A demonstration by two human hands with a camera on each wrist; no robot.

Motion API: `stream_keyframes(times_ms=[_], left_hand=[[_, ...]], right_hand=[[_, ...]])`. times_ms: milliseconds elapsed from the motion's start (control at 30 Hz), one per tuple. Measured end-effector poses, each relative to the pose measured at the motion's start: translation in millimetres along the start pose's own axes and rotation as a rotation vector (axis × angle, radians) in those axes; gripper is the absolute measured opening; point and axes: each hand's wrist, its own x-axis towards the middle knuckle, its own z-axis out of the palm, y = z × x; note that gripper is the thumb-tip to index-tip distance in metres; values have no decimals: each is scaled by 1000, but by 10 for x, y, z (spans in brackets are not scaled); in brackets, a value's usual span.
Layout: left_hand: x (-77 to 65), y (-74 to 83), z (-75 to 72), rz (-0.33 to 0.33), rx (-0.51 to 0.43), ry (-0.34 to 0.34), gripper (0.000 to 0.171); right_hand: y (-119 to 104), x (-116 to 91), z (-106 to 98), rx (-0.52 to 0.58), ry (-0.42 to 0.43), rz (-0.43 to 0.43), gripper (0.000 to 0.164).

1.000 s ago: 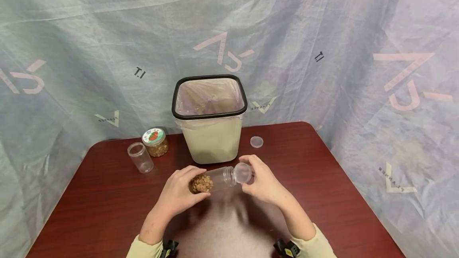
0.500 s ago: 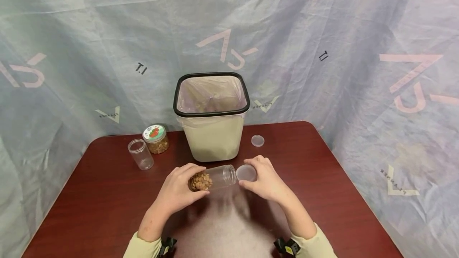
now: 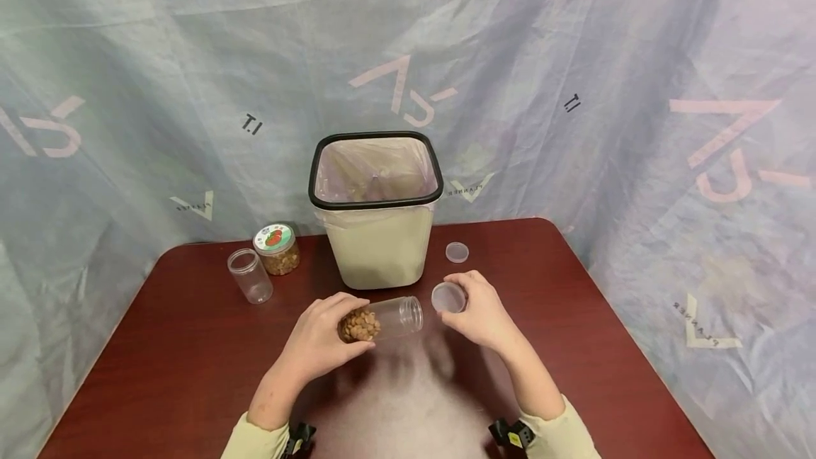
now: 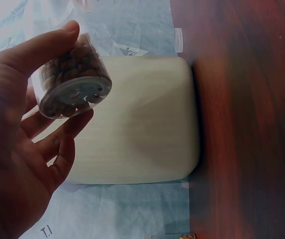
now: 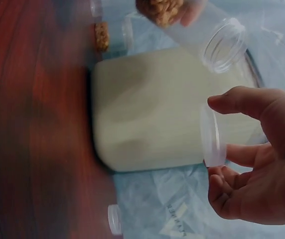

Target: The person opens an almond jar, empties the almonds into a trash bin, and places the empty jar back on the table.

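Just in front of the waste bin (image 3: 379,253), on the person's side of it, the left hand (image 3: 321,335) curls its thumb and fingers round the base end of a clear plastic jar (image 3: 401,317). The jar lies tipped almost on its side above the surface (image 3: 159,346), its threaded mouth uncovered and facing right, with brown kibble-like pieces (image 3: 361,326) gathered at the gripped end. Near the bin's front right corner, the right hand (image 3: 481,310) pinches a translucent round lid (image 3: 448,298) between thumb and fingers; this lid is near the jar's mouth but apart from it.

The bin itself is the main obstacle, standing directly beyond both hands, with a black rim (image 3: 376,205) and a thin plastic liner (image 3: 376,168) inside. To the bin's right, a second round lid (image 3: 457,253) lies on the surface. To its left, an uncapped clear jar (image 3: 250,278) stands upright, and between that jar and the bin, slightly farther back, is a squat lidded jar (image 3: 283,263) of brown pieces, red fruit pictured on its top. Behind the bin hangs a creased, printed grey-blue cloth (image 3: 191,41).
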Motion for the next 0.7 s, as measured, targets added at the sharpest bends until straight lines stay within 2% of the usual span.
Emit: stream_keyframes(times_ms=[300,500,700], left_hand=[[-13,31,24,-7,-11,3,63],[9,31,33,-18,-17,-14,62],[-31,12,56,-21,-8,-22,63]], right_hand=[[170,153,-164,-131,-46,53,56],[319,332,-320,-207,-105,82,58],[476,539,-358,-273,-135,97,57]])
